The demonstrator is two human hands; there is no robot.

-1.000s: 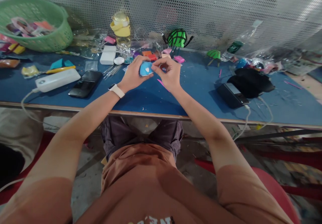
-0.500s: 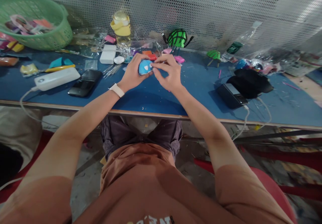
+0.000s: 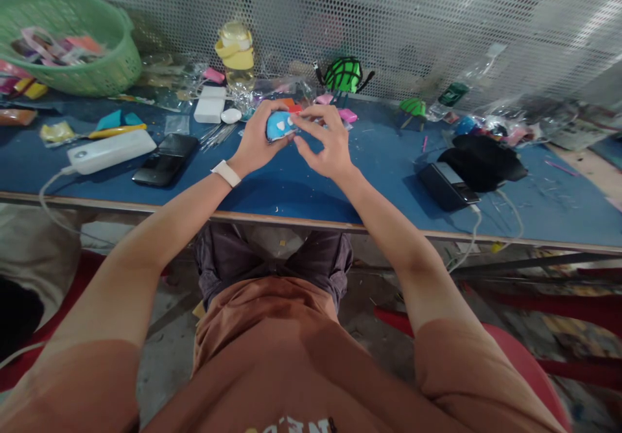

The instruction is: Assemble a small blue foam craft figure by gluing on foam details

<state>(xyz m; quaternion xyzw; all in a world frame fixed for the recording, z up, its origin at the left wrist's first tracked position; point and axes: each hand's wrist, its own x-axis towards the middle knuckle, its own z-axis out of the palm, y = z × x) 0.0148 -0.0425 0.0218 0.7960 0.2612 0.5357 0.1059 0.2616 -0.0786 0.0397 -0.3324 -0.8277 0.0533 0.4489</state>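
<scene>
A small rounded blue piece with white spots is gripped in my left hand, its fingers wrapped round the far side. My right hand is at the piece's right edge, fingertips on or very near a white spot, with thumb and forefinger apart. Nothing can be made out between those fingers. Just beyond both hands lie red and orange pieces, partly hidden by the fingers. A pink piece rests beyond my right hand.
Left on the blue table are a phone, white power bank, thin sticks and green basket. A yellow-topped bottle and green shell-like item stand behind. A black device sits right.
My right thumb and forefinger have spread apart, and the thumb has moved slightly down from the blue piece. My left hand still holds it, nearly unmoved.
</scene>
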